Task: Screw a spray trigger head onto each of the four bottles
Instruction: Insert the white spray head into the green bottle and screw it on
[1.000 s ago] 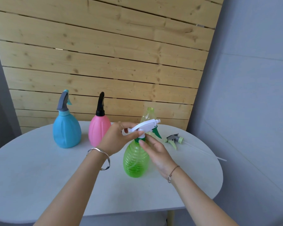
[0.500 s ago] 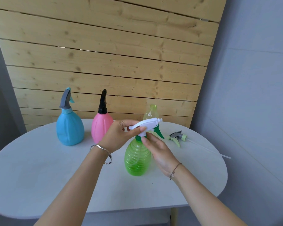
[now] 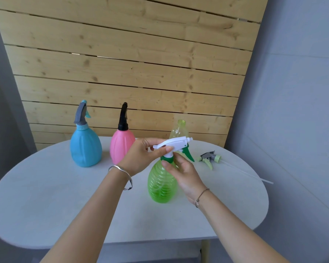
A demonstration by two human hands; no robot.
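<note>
A green ribbed bottle [image 3: 160,185] stands upright on the white table [image 3: 65,196]. On its neck sits a white trigger head [image 3: 176,143] with a green collar and green lever. My left hand [image 3: 142,157] grips the white head from the left. My right hand [image 3: 184,172] pinches the green collar. Behind them a pale yellow bottle [image 3: 179,129] has an uncovered neck. A blue bottle [image 3: 85,147] carries a grey head, and a pink bottle [image 3: 121,147] carries a black head. A loose grey and light-green trigger head [image 3: 209,158] lies to the right, its thin tube [image 3: 249,174] stretched toward the table edge.
A wooden slat panel [image 3: 122,63] rises behind the table. A grey wall [image 3: 292,111] closes the right side. The table's rounded front edge [image 3: 141,242] is close to me.
The view has shifted slightly. My hands stay on the white head and green collar, with my right fingers moved a little around the collar.
</note>
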